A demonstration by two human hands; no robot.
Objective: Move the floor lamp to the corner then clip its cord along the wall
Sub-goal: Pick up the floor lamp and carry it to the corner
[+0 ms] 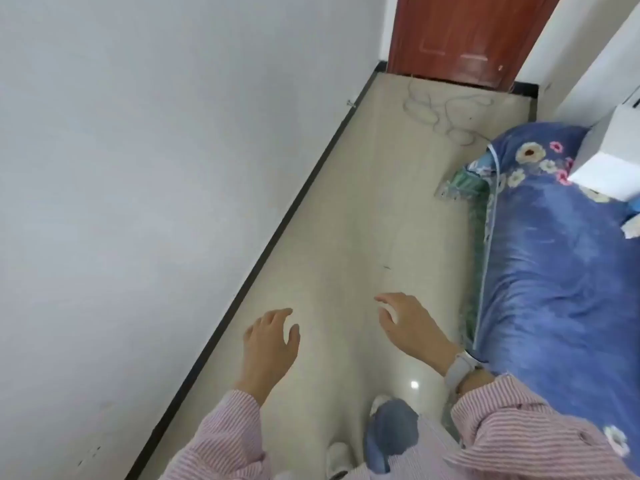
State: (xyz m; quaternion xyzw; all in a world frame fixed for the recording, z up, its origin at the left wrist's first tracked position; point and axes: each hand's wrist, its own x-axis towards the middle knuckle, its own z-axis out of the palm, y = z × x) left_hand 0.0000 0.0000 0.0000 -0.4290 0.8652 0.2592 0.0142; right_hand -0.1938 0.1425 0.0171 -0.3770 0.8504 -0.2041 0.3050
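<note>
A thin pale cord (pixel 446 112) lies in loose loops on the beige floor at the far end, just in front of the brown door. No floor lamp shows in this view. My left hand (pixel 272 344) hangs open over the floor near the black skirting, fingers spread, holding nothing. My right hand (pixel 410 327) is also open, fingers apart, above the floor beside the bed; a grey watch sits on its wrist. A small metal clip or nail (pixel 109 104) sticks out of the white wall low down, far left.
A white wall (pixel 138 168) with black skirting (pixel 277 223) runs along the left. A bed with a blue flowered quilt (pixel 554 254) fills the right. A brown door (pixel 464 36) closes the far end. A white box (pixel 609 161) rests on the bed. My feet show below.
</note>
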